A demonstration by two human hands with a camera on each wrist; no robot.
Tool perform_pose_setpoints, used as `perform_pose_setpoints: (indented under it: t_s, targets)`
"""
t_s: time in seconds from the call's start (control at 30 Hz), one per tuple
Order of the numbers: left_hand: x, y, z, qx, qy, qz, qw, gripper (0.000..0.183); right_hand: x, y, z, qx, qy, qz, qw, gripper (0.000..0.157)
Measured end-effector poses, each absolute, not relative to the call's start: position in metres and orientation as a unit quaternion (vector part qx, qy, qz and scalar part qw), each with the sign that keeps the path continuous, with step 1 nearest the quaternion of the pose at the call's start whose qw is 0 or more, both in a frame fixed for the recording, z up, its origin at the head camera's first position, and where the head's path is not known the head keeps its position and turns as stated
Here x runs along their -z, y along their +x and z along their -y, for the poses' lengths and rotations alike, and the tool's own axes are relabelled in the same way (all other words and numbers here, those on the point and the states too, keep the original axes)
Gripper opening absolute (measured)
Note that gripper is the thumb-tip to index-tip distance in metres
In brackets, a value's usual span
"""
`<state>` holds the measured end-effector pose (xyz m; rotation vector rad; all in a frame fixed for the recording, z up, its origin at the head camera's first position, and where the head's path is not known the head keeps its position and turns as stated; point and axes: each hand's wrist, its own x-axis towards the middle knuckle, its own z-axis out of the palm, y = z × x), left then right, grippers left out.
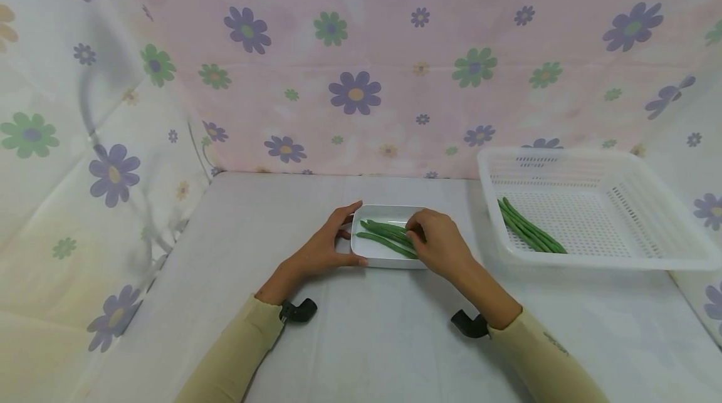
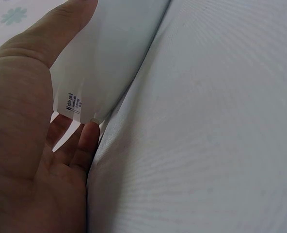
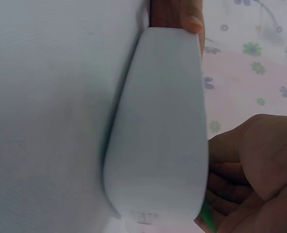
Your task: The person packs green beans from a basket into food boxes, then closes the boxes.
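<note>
A small white rectangular container (image 1: 389,262) sits on the table with several green beans (image 1: 386,242) lying lengthwise in it. My left hand (image 1: 321,246) grips its left end, thumb along the front wall and fingers around the far side. In the left wrist view, the thumb (image 2: 66,22) presses the container wall (image 2: 104,53), which bears small dark print. Over the container's right end, my right hand (image 1: 442,243) curls its fingers on the beans and hides their right ends. A green bean (image 3: 208,217) shows beside those fingers in the right wrist view.
To the right stands a large white perforated basket (image 1: 598,262), with several green beans (image 1: 530,230) in its left part. A white cloth (image 1: 361,340) covers the table. Flowered fabric (image 1: 395,77) hangs behind and at both sides.
</note>
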<state>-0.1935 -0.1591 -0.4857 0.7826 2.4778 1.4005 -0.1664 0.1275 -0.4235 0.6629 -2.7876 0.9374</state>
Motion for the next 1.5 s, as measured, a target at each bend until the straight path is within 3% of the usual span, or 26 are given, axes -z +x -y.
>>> perform_pose_setpoints:
  t_s: [0.3, 0.7, 1.2, 1.5]
  targets:
    - [0.484, -0.192, 0.159, -0.472, 0.264, -0.836, 0.092, 0.122, 0.432, -0.171, -0.125, -0.316, 0.196, 0.926, 0.069, 0.004]
    - [0.484, -0.193, 0.159, -0.475, 0.26, -0.835, 0.096, 0.121, 0.435, -0.174, -0.119, -0.367, 0.18, 0.905, 0.121, 0.005]
    - [0.485, -0.192, 0.159, -0.477, 0.261, -0.834, 0.096, 0.12, 0.439, -0.176, -0.116, -0.373, 0.186, 0.906, 0.071, 0.006]
    - [0.483, -0.191, 0.158, -0.473, 0.261, -0.836, 0.094, 0.121, 0.414, -0.175, -0.134, -0.384, 0.206, 0.887, 0.152, 0.004]
